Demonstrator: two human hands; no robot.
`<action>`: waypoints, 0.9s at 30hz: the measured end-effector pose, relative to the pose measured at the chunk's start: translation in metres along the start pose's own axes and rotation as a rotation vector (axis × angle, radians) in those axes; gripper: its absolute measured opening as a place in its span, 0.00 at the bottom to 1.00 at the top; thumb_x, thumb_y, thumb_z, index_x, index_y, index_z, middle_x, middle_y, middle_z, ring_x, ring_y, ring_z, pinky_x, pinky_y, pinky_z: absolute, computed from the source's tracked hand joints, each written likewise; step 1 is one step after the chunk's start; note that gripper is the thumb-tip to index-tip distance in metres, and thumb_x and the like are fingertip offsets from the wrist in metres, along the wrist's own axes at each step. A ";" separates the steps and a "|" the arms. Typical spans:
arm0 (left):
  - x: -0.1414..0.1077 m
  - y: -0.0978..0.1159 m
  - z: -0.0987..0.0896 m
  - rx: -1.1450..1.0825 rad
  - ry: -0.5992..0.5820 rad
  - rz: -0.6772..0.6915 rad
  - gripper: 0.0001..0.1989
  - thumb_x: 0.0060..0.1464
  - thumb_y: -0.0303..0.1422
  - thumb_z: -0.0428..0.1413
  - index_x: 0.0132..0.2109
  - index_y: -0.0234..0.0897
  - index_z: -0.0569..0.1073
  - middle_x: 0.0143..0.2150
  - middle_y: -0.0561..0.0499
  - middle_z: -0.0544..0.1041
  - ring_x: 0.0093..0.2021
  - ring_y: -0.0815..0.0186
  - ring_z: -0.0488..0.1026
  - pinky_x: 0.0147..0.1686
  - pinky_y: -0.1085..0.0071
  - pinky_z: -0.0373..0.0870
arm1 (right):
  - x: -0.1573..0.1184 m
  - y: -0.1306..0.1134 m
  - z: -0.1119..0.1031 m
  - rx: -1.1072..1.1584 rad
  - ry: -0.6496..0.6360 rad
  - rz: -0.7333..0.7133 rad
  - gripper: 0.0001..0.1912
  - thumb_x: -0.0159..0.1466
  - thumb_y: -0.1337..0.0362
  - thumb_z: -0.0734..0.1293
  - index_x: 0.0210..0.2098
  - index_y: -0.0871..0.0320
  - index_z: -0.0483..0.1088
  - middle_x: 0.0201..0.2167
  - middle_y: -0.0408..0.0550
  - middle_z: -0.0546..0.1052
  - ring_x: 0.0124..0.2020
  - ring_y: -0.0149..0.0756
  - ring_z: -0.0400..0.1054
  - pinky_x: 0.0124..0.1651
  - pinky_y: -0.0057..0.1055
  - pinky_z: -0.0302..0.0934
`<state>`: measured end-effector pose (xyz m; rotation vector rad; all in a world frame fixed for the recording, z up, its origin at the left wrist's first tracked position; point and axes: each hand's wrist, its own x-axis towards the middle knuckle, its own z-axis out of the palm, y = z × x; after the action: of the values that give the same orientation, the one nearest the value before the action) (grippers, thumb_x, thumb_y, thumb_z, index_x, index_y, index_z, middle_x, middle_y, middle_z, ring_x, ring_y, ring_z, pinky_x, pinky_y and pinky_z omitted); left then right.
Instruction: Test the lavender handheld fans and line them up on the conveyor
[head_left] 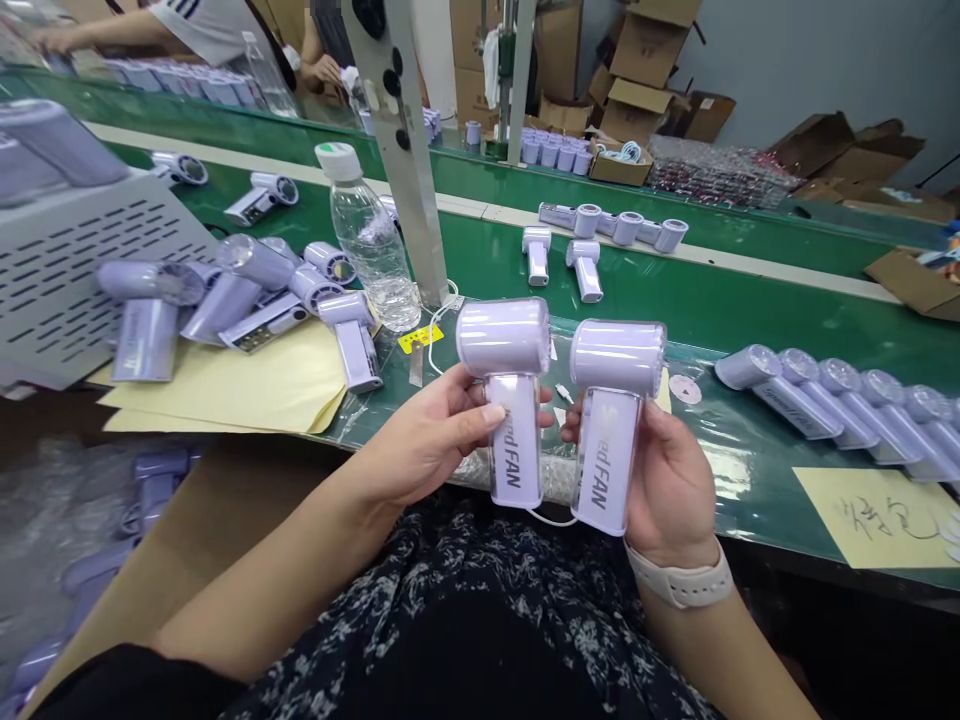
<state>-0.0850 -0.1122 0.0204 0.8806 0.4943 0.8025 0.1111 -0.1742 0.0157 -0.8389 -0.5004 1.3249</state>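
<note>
Left hand: the person's left hand (431, 430) is closed around a lilac handheld fan (516, 440), thumb across the front of its handle.
Right hand: the right hand (667, 480), with a pale watch band (681, 578) at the wrist, grips a second lilac fan (606, 440) by the side of its handle.
Held fans: both stand roughly upright side by side above the near edge of the green worktable (465, 240), heads up, "FAN" lettering running down the handles.
Left of the hands: a clear plastic bottle (373, 240) stands beside the metal post (405, 150); a loose cluster of fans (255, 285) lies on and around yellow paper (225, 385).
Right of the hands: a row of fans (840, 400) leans in line, near a handwritten yellow sheet (874, 520).
Beyond: two small fans (561, 262) lie on the green surface.
Far side: a co-worker's hand (325, 72) is near a pale object, too small to identify.
</note>
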 end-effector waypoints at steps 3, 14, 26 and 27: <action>0.001 -0.004 -0.001 0.077 0.015 -0.001 0.30 0.54 0.36 0.70 0.60 0.39 0.68 0.50 0.44 0.84 0.49 0.55 0.83 0.45 0.64 0.80 | -0.001 0.004 0.001 0.002 0.056 -0.001 0.11 0.68 0.59 0.65 0.46 0.52 0.77 0.37 0.48 0.83 0.38 0.40 0.77 0.42 0.37 0.74; 0.004 -0.009 -0.008 0.180 -0.046 -0.001 0.31 0.50 0.46 0.70 0.54 0.39 0.66 0.42 0.47 0.84 0.42 0.59 0.83 0.40 0.67 0.79 | 0.000 0.015 -0.009 -0.196 0.067 -0.013 0.20 0.72 0.58 0.61 0.60 0.53 0.71 0.35 0.49 0.84 0.33 0.44 0.80 0.36 0.40 0.76; 0.004 -0.017 -0.028 1.117 -0.177 1.119 0.20 0.63 0.36 0.61 0.59 0.47 0.68 0.58 0.46 0.81 0.59 0.61 0.78 0.69 0.52 0.64 | -0.020 -0.014 -0.029 -0.900 -0.650 -0.747 0.43 0.65 0.67 0.74 0.73 0.43 0.53 0.66 0.51 0.72 0.63 0.52 0.70 0.63 0.52 0.67; 0.003 -0.015 -0.031 1.087 -0.162 1.059 0.21 0.61 0.39 0.62 0.59 0.50 0.68 0.57 0.49 0.81 0.56 0.62 0.80 0.65 0.55 0.69 | -0.021 -0.016 -0.034 -0.951 -0.629 -0.738 0.44 0.65 0.65 0.74 0.74 0.43 0.52 0.64 0.51 0.74 0.60 0.51 0.72 0.60 0.51 0.70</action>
<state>-0.0980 -0.1004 -0.0091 2.2986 0.2639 1.4161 0.1423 -0.2032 0.0095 -0.8273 -1.8326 0.5750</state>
